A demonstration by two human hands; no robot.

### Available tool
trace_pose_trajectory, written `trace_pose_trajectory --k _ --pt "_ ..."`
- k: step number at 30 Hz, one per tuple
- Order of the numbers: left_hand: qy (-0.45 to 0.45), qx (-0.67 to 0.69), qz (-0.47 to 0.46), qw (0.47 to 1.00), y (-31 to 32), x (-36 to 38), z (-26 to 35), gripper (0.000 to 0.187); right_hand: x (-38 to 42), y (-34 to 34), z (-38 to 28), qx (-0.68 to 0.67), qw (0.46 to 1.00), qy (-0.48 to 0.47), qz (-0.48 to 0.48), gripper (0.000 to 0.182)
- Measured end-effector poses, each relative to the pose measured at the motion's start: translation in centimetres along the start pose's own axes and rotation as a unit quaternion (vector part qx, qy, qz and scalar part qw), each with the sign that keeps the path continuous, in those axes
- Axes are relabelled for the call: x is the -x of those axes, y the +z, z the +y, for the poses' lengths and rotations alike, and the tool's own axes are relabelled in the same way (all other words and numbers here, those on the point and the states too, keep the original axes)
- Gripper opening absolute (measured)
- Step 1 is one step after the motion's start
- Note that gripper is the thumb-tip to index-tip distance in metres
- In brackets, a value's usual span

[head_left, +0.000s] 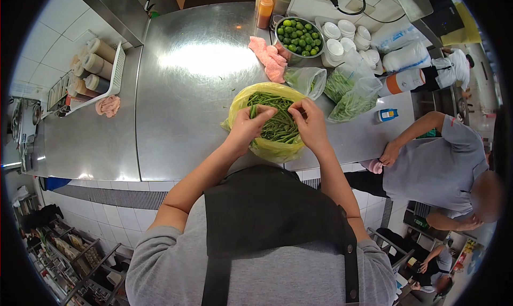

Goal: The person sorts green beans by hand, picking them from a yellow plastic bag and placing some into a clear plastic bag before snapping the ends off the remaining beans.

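- In the head view, a yellow plastic bag (278,154) is placed on the metal desk (181,114), directly in front of the person, and its mouth is spread wide.
- Inside this bag, many green beans (275,127) are contained, lying in a loose heap.
- By the left grip (247,126), at the left side of the bag, a few beans are held between thumb and fingers.
- The right grip (310,122) is held over the right side of the bag, with thumb and forefinger brought close together; whether a bean is pinched there cannot be told.
- Behind the bag, a pink cloth (269,59) is laid, and beside it a metal bowl (287,53) is filled with green limes (299,36).
- To the right, clear bags (351,87) with green vegetables are gathered near stacked white dishes (334,47).
- At the far left, bottles (98,65) are kept in a white basket (118,68).
- At the right, a co-worker (443,167) in a grey shirt can be seen beside the desk.
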State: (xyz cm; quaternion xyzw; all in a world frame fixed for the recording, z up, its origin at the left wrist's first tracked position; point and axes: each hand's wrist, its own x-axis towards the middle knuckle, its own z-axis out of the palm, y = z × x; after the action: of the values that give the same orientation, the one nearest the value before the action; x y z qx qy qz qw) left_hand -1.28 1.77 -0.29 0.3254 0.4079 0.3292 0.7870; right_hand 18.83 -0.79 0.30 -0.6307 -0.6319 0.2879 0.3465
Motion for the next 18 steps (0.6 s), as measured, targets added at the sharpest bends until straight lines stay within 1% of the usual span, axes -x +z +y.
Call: trace_pose_trajectory --k 1,2,3,4,5,7,8,9,10,11,12,13,14,16,17,18 --pt "0.057 -0.083 0.008 0.995 0.6 0.1 0.2 0.024 0.0 -0.2 -0.8 -0.095 0.995 0.017 0.016 0.008" --pt "0.056 -0.084 0.006 0.995 0.5 0.0 0.0 0.024 0.1 -0.4 -1.7 -0.095 0.995 0.018 0.019 0.008" --pt "0.097 -0.150 -0.022 0.984 0.4 -0.1 -0.1 0.025 0.2 -0.4 -2.5 -0.197 0.979 0.056 -0.015 0.010" --pt "0.138 -0.215 -0.049 0.966 0.3 -0.2 -0.2 0.028 0.3 -0.4 -2.9 -0.297 0.949 0.092 -0.049 0.012" --pt "0.138 -0.215 -0.051 0.966 0.4 -0.2 -0.4 0.028 0.4 -0.4 -3.0 -0.297 0.949 0.093 -0.047 0.012" --pt "0.202 -0.255 -0.018 0.945 0.9 0.2 0.4 0.022 0.4 -0.2 -3.2 -0.293 0.950 0.093 -0.051 0.014" --pt "0.202 -0.255 -0.016 0.945 0.7 0.1 0.3 0.022 0.3 -0.2 -3.1 -0.293 0.950 0.093 -0.052 0.014" --pt "0.194 -0.288 -0.009 0.938 0.5 0.0 0.1 0.021 0.3 -0.1 -2.9 -0.209 0.976 0.035 -0.040 0.015" --pt "0.186 -0.321 -0.001 0.929 0.3 -0.1 0.1 0.021 0.1 0.0 -2.8 -0.124 0.992 -0.024 -0.027 0.016" --pt "0.186 -0.321 0.001 0.929 0.2 0.0 0.0 0.021 0.0 0.0 -2.8 -0.124 0.991 -0.025 -0.029 0.016" --pt "0.181 -0.357 0.011 0.917 0.1 0.1 0.1 0.020 -0.2 0.0 -2.9 -0.041 0.995 -0.087 -0.013 0.015" --pt "0.174 -0.392 0.019 0.903 0.1 0.1 0.2 0.019 -0.4 0.0 -2.9 0.044 0.988 -0.147 0.005 0.016" --pt "0.174 -0.393 0.018 0.903 -0.1 0.0 0.2 0.019 -0.5 0.1 -2.6 0.044 0.988 -0.146 0.006 0.016" --pt "0.164 -0.442 0.019 0.882 -0.5 -0.3 0.1 0.018 -0.6 0.3 -2.0 0.092 0.983 -0.135 0.077 0.018" --pt "0.164 -0.442 0.021 0.882 -0.6 -0.3 0.0 0.018 -0.6 0.1 -1.9 0.092 0.983 -0.136 0.076 0.018" --pt "0.153 -0.379 0.029 0.912 -0.5 -0.3 0.1 0.017 -0.4 -0.4 -1.9 0.101 0.991 -0.089 0.024 0.017"
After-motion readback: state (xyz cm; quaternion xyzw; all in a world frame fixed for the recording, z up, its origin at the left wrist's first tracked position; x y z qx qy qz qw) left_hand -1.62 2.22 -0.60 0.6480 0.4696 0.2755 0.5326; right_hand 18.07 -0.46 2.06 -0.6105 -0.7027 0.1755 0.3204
